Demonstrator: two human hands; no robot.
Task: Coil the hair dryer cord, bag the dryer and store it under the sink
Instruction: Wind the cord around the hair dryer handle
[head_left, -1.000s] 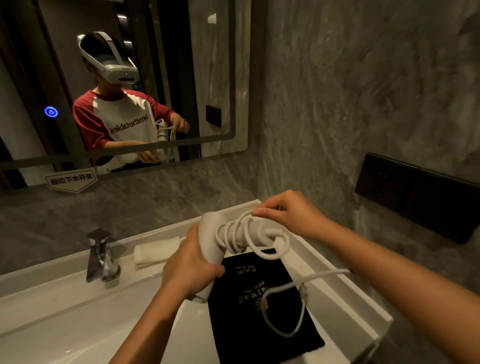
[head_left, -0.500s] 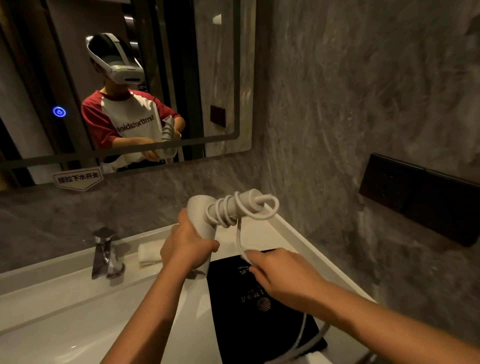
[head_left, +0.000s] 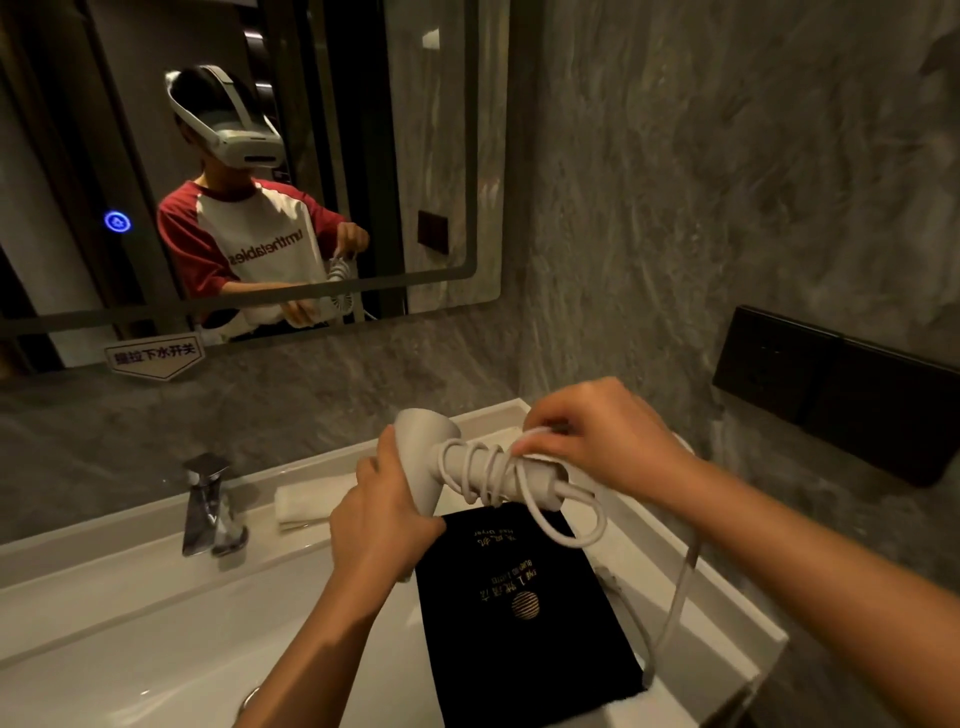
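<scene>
A white hair dryer is held above the sink counter, its handle pointing right. My left hand grips the dryer's body from the left. Several turns of the white cord wrap the handle, and one loose loop hangs below its end. My right hand pinches the cord on top of the handle. The rest of the cord trails down past the counter's right edge. A black storage bag with gold print lies flat on the counter beneath the dryer.
A chrome faucet stands at the left over the white basin. A folded white towel lies behind my left hand. The mirror covers the back wall. A black switch panel sits on the right stone wall.
My right hand came up from below the dryer, carrying the cord over the handle, which now has one more turn. The dryer tilted so the handle points right.
</scene>
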